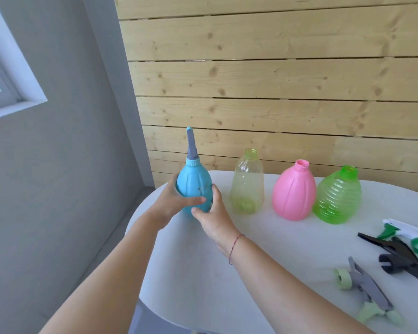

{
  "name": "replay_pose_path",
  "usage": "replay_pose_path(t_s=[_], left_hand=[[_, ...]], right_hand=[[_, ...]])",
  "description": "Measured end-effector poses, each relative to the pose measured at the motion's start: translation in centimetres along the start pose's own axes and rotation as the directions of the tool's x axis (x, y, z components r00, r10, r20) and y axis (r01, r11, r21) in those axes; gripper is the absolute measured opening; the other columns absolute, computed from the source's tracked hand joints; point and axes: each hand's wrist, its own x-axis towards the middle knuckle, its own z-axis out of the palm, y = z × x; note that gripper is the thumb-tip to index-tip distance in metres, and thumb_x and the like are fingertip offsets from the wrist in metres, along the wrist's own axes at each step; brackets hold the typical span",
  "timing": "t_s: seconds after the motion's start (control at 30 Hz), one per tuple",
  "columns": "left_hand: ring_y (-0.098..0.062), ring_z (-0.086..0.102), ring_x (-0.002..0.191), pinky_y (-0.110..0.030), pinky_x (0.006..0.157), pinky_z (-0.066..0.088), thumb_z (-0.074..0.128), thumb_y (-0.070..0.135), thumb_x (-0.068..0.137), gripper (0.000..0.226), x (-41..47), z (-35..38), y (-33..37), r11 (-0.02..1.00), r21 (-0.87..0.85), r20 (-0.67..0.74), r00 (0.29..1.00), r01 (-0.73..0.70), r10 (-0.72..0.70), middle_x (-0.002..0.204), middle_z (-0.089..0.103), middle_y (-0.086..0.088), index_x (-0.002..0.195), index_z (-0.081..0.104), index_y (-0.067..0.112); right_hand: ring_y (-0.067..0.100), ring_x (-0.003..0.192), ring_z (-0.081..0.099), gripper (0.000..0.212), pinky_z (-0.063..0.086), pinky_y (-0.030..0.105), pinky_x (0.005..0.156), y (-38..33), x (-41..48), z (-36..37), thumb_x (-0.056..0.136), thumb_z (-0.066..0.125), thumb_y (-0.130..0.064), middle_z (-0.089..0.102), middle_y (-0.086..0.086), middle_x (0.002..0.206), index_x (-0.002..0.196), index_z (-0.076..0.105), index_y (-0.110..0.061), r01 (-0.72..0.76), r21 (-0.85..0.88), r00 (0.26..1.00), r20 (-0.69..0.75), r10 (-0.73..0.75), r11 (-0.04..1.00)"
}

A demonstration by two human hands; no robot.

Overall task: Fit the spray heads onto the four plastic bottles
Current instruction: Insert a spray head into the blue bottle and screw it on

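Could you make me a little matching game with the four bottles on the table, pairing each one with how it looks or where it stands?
Things:
1. blue bottle
2. pale yellow bottle
3. pink bottle
4. green bottle

States:
A. ribbed, farthest right
B. spray head fitted, held in both hands
C. see-through, open neck, second from left
D. solid colour, open neck, beside the ribbed one

Pairs: 1-B, 2-C, 3-D, 4-A

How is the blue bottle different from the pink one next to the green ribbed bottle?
The blue bottle already carries a grey spray head; the pink bottle has a bare, open neck. The blue bottle is gripped by both the left hand and the right hand, while the pink bottle stands untouched on the white table. Both are opaque, rounded and grooved.
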Motion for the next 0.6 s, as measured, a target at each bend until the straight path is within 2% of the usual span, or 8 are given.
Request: replay_pose_path(t_s=[0.3, 0.37, 0.43, 0.47, 0.5, 0.53, 0.57, 0.6], left_hand=[[-0.024, 0.064, 0.110, -0.045, 0.097, 0.052, 0.088, 0.008, 0.056, 0.092, 1.0, -0.3, -0.4, 1.000, 0.001, 0.018, 1.000, 0.021, -0.021, 0.121, 0.064, -0.007, 0.134, 0.043, 0.026], [-0.024, 0.063, 0.111, -0.046, 0.098, 0.051, 0.090, 0.013, 0.053, 0.094, 0.7, -0.2, -0.5, 0.999, 0.023, 0.004, 1.000, 0.031, -0.031, 0.121, 0.064, -0.006, 0.133, 0.043, 0.026], [-0.021, 0.059, 0.116, -0.040, 0.096, 0.051, 0.091, 0.017, 0.052, 0.100, 0.4, -0.4, -0.7, 0.998, 0.046, -0.009, 0.999, 0.038, -0.038, 0.126, 0.060, 0.000, 0.138, 0.039, 0.029], [-0.018, 0.054, 0.122, -0.035, 0.096, 0.048, 0.091, 0.018, 0.054, 0.105, 0.1, -0.5, -0.8, 0.997, 0.063, -0.015, 0.999, 0.038, -0.037, 0.131, 0.055, 0.004, 0.142, 0.034, 0.031], [-0.016, 0.047, 0.128, -0.031, 0.098, 0.043, 0.090, 0.019, 0.057, 0.109, -0.3, -0.5, -0.7, 0.995, 0.089, -0.030, 0.999, 0.036, -0.033, 0.138, 0.048, 0.008, 0.146, 0.027, 0.033], [-0.014, 0.039, 0.134, -0.029, 0.101, 0.036, 0.090, 0.021, 0.060, 0.113, -1.0, -0.4, -0.4, 0.992, 0.119, -0.060, 0.998, 0.043, -0.036, 0.146, 0.039, 0.011, 0.148, 0.021, 0.033], [-0.014, 0.030, 0.139, -0.030, 0.104, 0.031, 0.089, 0.023, 0.063, 0.113, -1.9, 0.0, 0.0, 0.987, 0.151, -0.112, 0.993, 0.054, -0.038, 0.151, 0.029, 0.011, 0.150, 0.017, 0.032], [-0.013, 0.025, 0.141, -0.032, 0.106, 0.029, 0.087, 0.025, 0.066, 0.110, -2.8, 0.1, 0.3, 0.982, 0.177, -0.196, 0.980, 0.061, -0.026, 0.154, 0.024, 0.011, 0.150, 0.017, 0.031]], right_hand=[[0.019, 0.129, 0.043, 0.080, 0.043, 0.030, 0.099, 0.5, 0.5, 0.2, 0.087, 0.058, -0.019, 0.036, 0.002, 0.147, 0.150, 0.010, -0.029, -0.034, -0.033, 0.999, -0.002, 0.034, 0.999], [0.012, 0.118, 0.049, 0.070, 0.044, 0.015, 0.085, 0.4, 0.0, 0.0, 0.087, 0.057, -0.017, 0.040, 0.000, 0.144, 0.145, 0.020, -0.027, -0.048, -0.032, 0.999, -0.001, 0.047, 0.998], [-0.002, 0.096, 0.052, 0.050, 0.041, 0.001, 0.062, 0.3, -0.4, -0.2, 0.087, 0.056, -0.015, 0.047, -0.003, 0.135, 0.128, 0.033, -0.030, -0.042, -0.050, 0.999, 0.005, 0.042, 0.998], [-0.003, 0.097, 0.051, 0.047, 0.039, -0.002, 0.061, 0.1, -0.9, -0.4, 0.087, 0.056, -0.016, 0.047, -0.004, 0.135, 0.127, 0.035, -0.027, -0.045, -0.070, 0.999, 0.017, 0.046, 0.997], [0.003, 0.110, 0.051, 0.053, 0.038, -0.002, 0.070, -0.2, -1.7, -0.7, 0.088, 0.056, -0.019, 0.043, -0.002, 0.141, 0.136, 0.034, -0.020, -0.052, -0.101, 0.998, 0.033, 0.056, 0.994], [0.010, 0.125, 0.046, 0.061, 0.038, 0.005, 0.086, -0.4, -2.7, -1.3, 0.088, 0.056, -0.021, 0.038, 0.000, 0.148, 0.144, 0.030, -0.016, -0.058, -0.138, 0.997, 0.049, 0.065, 0.989], [0.013, 0.135, 0.039, 0.065, 0.036, 0.015, 0.099, -0.7, -4.0, -2.2, 0.089, 0.056, -0.022, 0.036, 0.002, 0.151, 0.147, 0.028, -0.014, -0.058, -0.173, 0.995, 0.065, 0.070, 0.983], [0.012, 0.137, 0.039, 0.062, 0.035, 0.021, 0.104, -0.8, -4.9, -3.0, 0.089, 0.057, -0.022, 0.039, 0.003, 0.150, 0.146, 0.033, -0.013, -0.043, -0.193, 0.995, 0.083, 0.060, 0.980]])
